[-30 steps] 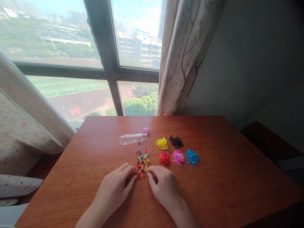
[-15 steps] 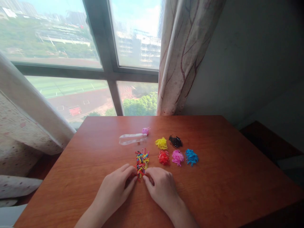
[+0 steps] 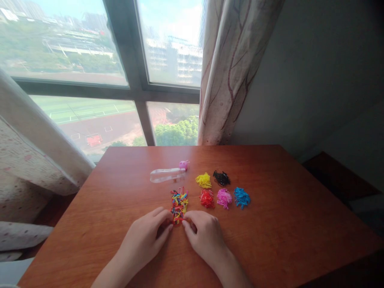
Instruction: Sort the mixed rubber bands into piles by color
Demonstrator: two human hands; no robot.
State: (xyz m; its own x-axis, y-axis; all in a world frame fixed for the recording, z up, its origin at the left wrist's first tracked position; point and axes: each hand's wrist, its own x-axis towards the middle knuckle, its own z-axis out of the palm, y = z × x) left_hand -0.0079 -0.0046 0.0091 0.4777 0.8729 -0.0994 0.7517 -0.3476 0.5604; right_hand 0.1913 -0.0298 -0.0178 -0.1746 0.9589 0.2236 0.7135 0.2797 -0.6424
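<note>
A pile of mixed-colour rubber bands (image 3: 179,199) lies on the table in front of me, with red, yellow, blue and black loops tangled together. At its near edge, a red rubber band (image 3: 178,219) spans the gap between my fingertips. My left hand (image 3: 150,233) pinches its left end, thumb and forefinger close together. From the other side, my right hand (image 3: 204,234) pinches the right end. Both hands rest low over the table, and their fingertips partly hide the pile's near end.
Sorted rubber bands lie to the right: a yellow pile (image 3: 204,180), a black pile (image 3: 221,178), a red pile (image 3: 207,198), a pink pile (image 3: 224,199) and a blue pile (image 3: 241,197). Behind the mixed pile are a clear plastic bottle (image 3: 166,175) and a pink cap (image 3: 184,165). The wooden table (image 3: 288,224) meets a window.
The red band now shows more plainly, drawn across between my fingertips. My right fingertips have shifted very slightly; the piles and bottle stay in place.
</note>
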